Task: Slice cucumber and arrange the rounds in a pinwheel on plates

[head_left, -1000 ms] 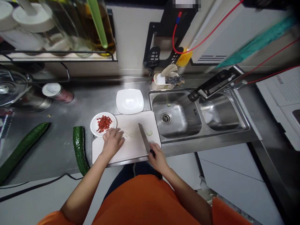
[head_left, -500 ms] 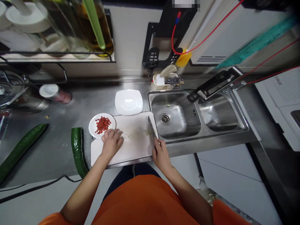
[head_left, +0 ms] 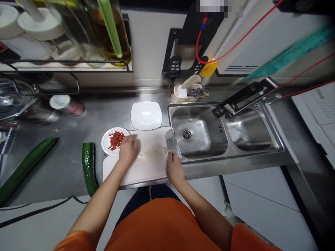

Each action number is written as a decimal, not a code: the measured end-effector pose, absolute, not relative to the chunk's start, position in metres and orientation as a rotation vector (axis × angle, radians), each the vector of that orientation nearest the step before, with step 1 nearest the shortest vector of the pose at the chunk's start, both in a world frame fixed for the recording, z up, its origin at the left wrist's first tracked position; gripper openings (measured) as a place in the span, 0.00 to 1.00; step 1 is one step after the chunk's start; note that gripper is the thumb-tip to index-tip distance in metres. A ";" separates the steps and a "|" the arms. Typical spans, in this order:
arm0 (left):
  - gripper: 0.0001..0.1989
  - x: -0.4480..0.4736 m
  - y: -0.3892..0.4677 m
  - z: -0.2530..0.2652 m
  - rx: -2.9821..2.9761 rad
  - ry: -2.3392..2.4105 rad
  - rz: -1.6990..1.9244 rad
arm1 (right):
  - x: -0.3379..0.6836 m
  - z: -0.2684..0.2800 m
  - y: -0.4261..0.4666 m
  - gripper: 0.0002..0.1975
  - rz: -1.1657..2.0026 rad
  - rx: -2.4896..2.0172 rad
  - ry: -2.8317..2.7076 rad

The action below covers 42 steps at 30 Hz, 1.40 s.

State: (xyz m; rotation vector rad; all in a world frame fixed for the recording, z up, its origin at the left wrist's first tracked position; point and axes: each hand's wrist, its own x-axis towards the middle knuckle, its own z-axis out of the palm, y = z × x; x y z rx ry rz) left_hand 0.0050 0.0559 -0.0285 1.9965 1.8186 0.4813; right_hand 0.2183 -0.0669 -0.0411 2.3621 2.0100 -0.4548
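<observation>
My right hand (head_left: 175, 167) is closed round the handle of a kitchen knife (head_left: 171, 140). Its broad blade lies along the right end of a white cutting board (head_left: 128, 173), flat side showing. Beside the blade are a thin pale green scrap (head_left: 165, 150) and small wet bits on the board. My left hand (head_left: 128, 150) is over the board's left part, fingers loosely apart with nothing visible in them. It overlaps the right rim of a small white plate (head_left: 105, 144) that holds chopped red pieces (head_left: 116, 139); whether it touches the rim I cannot tell.
A white square dish (head_left: 146, 115) stands behind the board. To the left lie a cut cucumber (head_left: 89, 167) and a long cucumber (head_left: 26, 166). A double steel sink (head_left: 201, 129) with a black faucet (head_left: 222, 109) is on the right. A lidded can (head_left: 67, 105) stands at back left.
The knife has been turned so its blade's broad face shows, and my right hand has shifted slightly left. My left hand has moved right and its fingers now point away from me.
</observation>
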 end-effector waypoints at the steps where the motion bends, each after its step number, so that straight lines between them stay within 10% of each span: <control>1: 0.19 0.007 0.067 -0.027 1.968 1.877 0.453 | 0.219 -0.037 -0.062 0.25 -0.470 2.345 2.009; 17: 0.16 0.031 0.170 -0.042 1.758 2.161 -0.194 | 0.224 -0.054 0.166 0.14 -0.926 2.500 1.774; 42: 0.15 0.019 -0.010 -0.018 1.779 2.141 -0.114 | 0.223 -0.020 -0.015 0.14 -0.931 2.402 1.863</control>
